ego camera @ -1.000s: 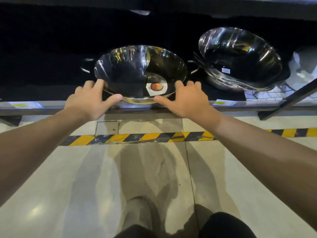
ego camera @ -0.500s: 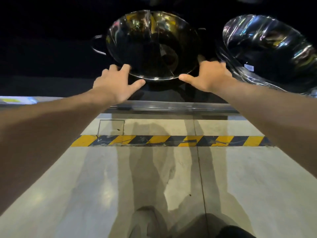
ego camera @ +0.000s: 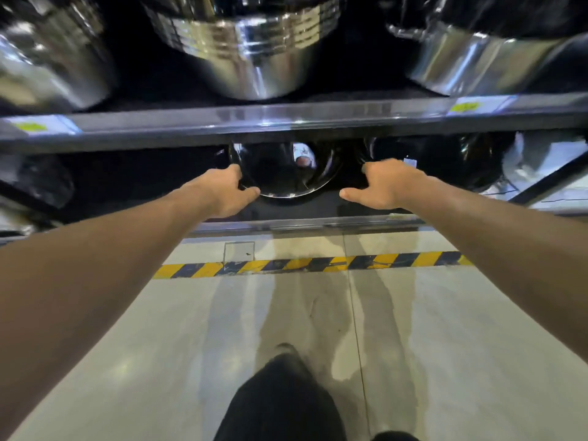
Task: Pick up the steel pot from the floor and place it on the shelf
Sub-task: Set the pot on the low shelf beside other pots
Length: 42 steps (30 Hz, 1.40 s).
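The pot (ego camera: 281, 173) sits on the lower shelf (ego camera: 305, 222), placing nearly done: left hand (ego camera: 219, 194) touches its rim, right hand (ego camera: 381, 186) open just beside; next, both withdraw.

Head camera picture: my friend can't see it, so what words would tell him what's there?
Two bare hands reach onto a low shelf: the left hand touches the rim of a shiny steel pot, and the right hand is open beside it. More steel pots sit on the shelf above.
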Available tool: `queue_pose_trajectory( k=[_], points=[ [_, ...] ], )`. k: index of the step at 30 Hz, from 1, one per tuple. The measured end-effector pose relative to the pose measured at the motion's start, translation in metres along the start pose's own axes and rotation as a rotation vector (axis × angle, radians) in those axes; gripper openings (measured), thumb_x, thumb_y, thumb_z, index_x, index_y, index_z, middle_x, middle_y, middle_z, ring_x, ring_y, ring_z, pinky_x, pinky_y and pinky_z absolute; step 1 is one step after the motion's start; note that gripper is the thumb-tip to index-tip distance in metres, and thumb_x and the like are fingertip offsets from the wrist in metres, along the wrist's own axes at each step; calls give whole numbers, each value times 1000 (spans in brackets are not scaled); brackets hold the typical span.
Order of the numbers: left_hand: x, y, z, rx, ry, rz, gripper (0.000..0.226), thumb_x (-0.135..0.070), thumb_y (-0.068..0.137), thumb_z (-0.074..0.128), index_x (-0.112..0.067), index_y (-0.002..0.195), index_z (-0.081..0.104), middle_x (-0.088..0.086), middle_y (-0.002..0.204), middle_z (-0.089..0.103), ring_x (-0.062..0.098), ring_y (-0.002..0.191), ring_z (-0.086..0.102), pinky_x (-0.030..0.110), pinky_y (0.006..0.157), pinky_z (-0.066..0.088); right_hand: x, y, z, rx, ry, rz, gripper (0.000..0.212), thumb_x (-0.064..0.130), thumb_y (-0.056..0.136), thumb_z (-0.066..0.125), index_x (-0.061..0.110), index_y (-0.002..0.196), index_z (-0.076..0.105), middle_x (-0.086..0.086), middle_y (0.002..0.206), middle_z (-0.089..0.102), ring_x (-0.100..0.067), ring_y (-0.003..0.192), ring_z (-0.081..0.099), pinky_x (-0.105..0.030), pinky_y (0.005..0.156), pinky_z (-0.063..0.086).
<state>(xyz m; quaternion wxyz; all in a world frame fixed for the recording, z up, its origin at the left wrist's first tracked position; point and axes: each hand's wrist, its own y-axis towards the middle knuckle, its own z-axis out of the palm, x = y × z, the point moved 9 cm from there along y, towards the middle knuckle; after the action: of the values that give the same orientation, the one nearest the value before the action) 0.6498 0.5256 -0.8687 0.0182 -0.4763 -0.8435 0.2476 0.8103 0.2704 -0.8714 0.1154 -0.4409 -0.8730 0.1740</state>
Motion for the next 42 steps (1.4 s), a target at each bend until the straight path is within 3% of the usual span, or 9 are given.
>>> queue_pose_trajectory(
  k=[3, 6, 12, 19, 22, 27, 33, 37, 42],
  points=[
    [-31, -68, -78, -25, 43, 17, 67, -63, 90, 44, -17, 138, 43, 11, 131, 59, 32, 112, 56, 40, 88, 44, 3, -72, -65, 40, 25, -18, 72, 85, 78, 43, 16, 92, 57, -8, 100, 65, -31, 92, 60, -44, 79, 51],
    [-63, -144, -161, -39, 106, 45, 62, -64, 89, 45, -15, 128, 48, 12, 120, 61, 32, 103, 56, 39, 80, 43, 8, -150, -147, 58, 17, -30, 80, 83, 79, 45, 13, 116, 61, -8, 110, 66, -32, 105, 60, -45, 87, 52],
    [-114, -309, -347, -95, 105, 74, 69, -61, 88, 49, -11, 137, 46, 18, 136, 55, 37, 120, 53, 40, 94, 44, 17, -309, -366, -103, -1, -77, 82, 79, 79, 51, 9, 121, 60, -12, 114, 67, -33, 104, 61, -44, 85, 53],
    [-166, -464, -561, -229, 116, 142, 41, -55, 84, 60, -21, 107, 61, 15, 121, 64, 32, 97, 57, 34, 76, 40, 44, -456, -580, -263, -89, -159, 72, 70, 82, 59, 8, 117, 56, -15, 115, 65, -34, 96, 59, -42, 84, 52],
    [-172, -507, -632, -308, 143, 129, 59, -53, 86, 60, -10, 126, 55, 17, 128, 60, 32, 101, 57, 34, 71, 43, 60, -492, -645, -323, -126, -163, 68, 66, 83, 62, 8, 118, 53, -14, 119, 63, -32, 99, 57, -42, 83, 50],
    [-143, -556, -706, -382, 133, 97, 71, -54, 85, 60, -10, 139, 46, 13, 140, 53, 33, 114, 56, 38, 77, 46, 106, -521, -722, -421, -143, -204, 76, 64, 83, 65, 5, 130, 51, -16, 130, 60, -35, 112, 58, -44, 93, 50],
    [-59, -610, -749, -478, 157, -18, 55, -53, 84, 60, -11, 120, 55, 6, 96, 61, 23, 76, 59, 30, 51, 39, 198, -524, -766, -522, -128, -336, 72, 63, 77, 64, 7, 123, 57, -12, 120, 65, -32, 106, 62, -47, 89, 53],
    [11, -642, -752, -478, 132, -163, 64, -53, 85, 62, -14, 135, 49, 9, 133, 57, 31, 116, 56, 31, 78, 43, 282, -514, -768, -510, -148, -474, 69, 62, 77, 64, 9, 121, 58, -10, 116, 66, -31, 102, 63, -48, 87, 54],
    [82, -702, -754, -527, 117, -362, 62, -57, 84, 59, -13, 128, 55, 11, 132, 59, 33, 116, 56, 43, 96, 45, 395, -509, -772, -508, -259, -709, 60, 64, 81, 63, 11, 110, 59, -6, 107, 65, -30, 96, 62, -42, 78, 54]
  ],
)
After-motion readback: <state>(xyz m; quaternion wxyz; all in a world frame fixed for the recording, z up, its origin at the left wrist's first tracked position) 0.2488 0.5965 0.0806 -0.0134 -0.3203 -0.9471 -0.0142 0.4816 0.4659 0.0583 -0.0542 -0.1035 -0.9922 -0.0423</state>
